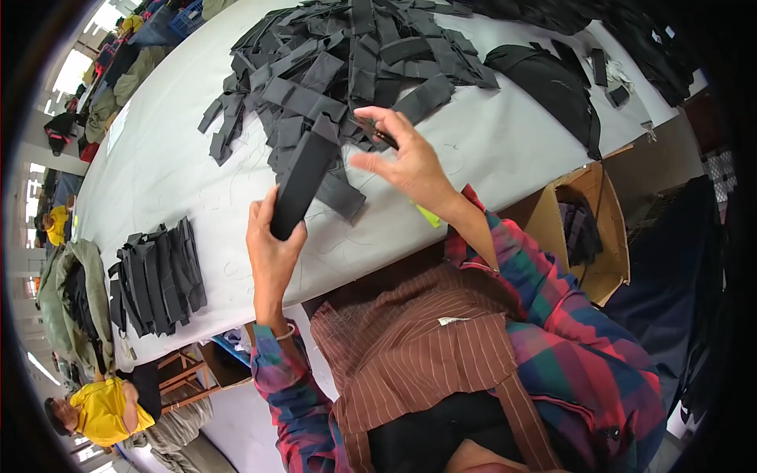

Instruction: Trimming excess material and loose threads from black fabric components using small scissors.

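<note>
My left hand (pixel 274 236) grips the lower end of a dark grey fabric strip (pixel 306 173), which slants up and away over the table. Closed round small dark thread snips (pixel 377 132), my right hand (pixel 414 162) is just right of the strip's upper end. The snips' tips are near that end; I cannot tell whether they touch it. Behind both hands lies a big loose heap of similar dark strips (pixel 363 59). One loose strip (pixel 341 195) lies beneath, between my hands.
A neater row of dark strips (pixel 160 276) lies at the left of the white table (pixel 213 197). Black fabric pieces (pixel 544 87) lie at the far right. An open cardboard box (pixel 611 229) stands beside the right edge. A person in yellow (pixel 110 411) is at the lower left.
</note>
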`<state>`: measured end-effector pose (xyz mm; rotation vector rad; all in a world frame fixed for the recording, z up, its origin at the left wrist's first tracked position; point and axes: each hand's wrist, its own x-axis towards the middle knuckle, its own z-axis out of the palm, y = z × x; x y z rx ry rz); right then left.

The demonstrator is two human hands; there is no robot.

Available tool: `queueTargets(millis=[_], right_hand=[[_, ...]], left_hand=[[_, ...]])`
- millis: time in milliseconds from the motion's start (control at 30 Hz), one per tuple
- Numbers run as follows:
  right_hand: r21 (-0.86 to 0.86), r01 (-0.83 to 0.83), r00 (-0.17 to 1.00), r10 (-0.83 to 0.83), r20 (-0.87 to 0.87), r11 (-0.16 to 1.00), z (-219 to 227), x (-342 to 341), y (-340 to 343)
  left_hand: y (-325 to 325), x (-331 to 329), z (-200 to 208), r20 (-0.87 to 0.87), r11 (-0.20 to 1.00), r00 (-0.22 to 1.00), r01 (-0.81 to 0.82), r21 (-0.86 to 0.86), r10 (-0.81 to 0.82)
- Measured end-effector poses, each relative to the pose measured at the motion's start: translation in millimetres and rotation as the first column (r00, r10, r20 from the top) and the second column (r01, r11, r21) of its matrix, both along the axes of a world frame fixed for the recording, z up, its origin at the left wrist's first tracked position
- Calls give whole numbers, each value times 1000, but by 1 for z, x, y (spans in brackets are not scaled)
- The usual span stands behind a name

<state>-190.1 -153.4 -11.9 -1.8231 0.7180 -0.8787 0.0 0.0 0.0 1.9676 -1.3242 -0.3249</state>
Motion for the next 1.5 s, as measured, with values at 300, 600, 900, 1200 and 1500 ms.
queueTargets(millis=[300, 600, 900, 1200, 1500], right_hand=[[409, -127, 955, 1, 296, 904, -17, 17, 20], [628, -195, 941, -37, 337, 754, -24, 44, 46], [600, -109, 952, -92, 293, 792, -14, 42, 47], [595, -179, 943, -37, 332, 784, -3, 39, 37], [841, -188, 954, -109, 279, 508, 7, 41, 93]], left_hand=[[38, -61, -20, -612, 997, 789, 11, -77, -56], [86, -71, -31, -991, 989, 77, 105, -102, -111], [102, -79, -10, -908, 889, -14, 197, -414, -419], [118, -35, -15, -910, 770, 140, -492, -406, -390], [87, -60, -34, -940, 860, 153, -380, -342, -306]])
